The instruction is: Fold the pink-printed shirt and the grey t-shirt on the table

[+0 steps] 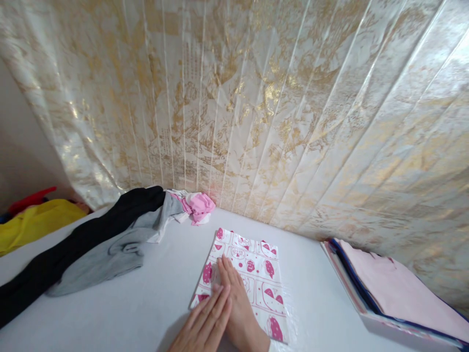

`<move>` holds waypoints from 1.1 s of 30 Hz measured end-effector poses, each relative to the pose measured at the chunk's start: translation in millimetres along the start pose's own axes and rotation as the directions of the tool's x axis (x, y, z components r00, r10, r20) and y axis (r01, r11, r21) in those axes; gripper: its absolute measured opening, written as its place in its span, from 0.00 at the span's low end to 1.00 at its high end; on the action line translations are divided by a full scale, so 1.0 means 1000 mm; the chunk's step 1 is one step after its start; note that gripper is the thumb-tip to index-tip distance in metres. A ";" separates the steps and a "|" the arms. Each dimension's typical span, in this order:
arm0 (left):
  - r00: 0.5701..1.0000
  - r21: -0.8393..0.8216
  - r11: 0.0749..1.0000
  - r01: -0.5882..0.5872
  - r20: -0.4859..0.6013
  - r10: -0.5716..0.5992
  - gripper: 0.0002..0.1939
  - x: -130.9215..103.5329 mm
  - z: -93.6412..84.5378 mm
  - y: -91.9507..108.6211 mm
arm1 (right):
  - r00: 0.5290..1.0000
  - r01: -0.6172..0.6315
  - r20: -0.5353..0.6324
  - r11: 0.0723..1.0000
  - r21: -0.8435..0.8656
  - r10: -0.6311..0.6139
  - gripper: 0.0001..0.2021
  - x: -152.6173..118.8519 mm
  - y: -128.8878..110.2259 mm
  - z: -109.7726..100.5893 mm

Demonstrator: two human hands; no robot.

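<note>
A folded white cloth with pink cartoon prints (269, 288) lies flat on the white table (146, 313), near the middle of the view. My right hand (240, 305) rests on its left part, fingers stretched out and close together, pointing away from me. Just left of it, my left hand (207, 320) has its fingers extended, with the fingertips touching or overlapping the side of my right hand at the cloth's lower left edge. Neither hand grips anything.
Black (91, 230) and grey clothes (106, 259) lie loosely at the left, with a pink crumpled garment (200, 205) behind. Yellow cloth (44, 220) is at the far left. A folded stack topped with pale pink (406, 288) sits right. A gold-patterned sheet (256, 98) hangs behind.
</note>
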State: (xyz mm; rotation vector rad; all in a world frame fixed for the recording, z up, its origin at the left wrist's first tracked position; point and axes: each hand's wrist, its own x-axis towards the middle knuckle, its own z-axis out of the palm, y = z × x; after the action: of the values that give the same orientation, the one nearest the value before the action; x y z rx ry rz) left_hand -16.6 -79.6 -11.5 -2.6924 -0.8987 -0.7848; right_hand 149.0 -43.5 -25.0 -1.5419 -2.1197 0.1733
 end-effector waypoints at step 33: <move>0.794 0.009 0.851 0.526 0.352 -0.495 0.14 0.039 0.005 -0.026 | 0.969 -0.247 0.001 0.968 -0.047 0.247 0.24 0.038 -0.023 -0.043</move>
State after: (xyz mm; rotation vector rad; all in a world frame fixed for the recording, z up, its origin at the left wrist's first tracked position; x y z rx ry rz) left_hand -3.8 -37.2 6.1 -2.7317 -1.7719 -0.4380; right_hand 140.9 -25.0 32.9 -1.8335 -1.9429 0.2170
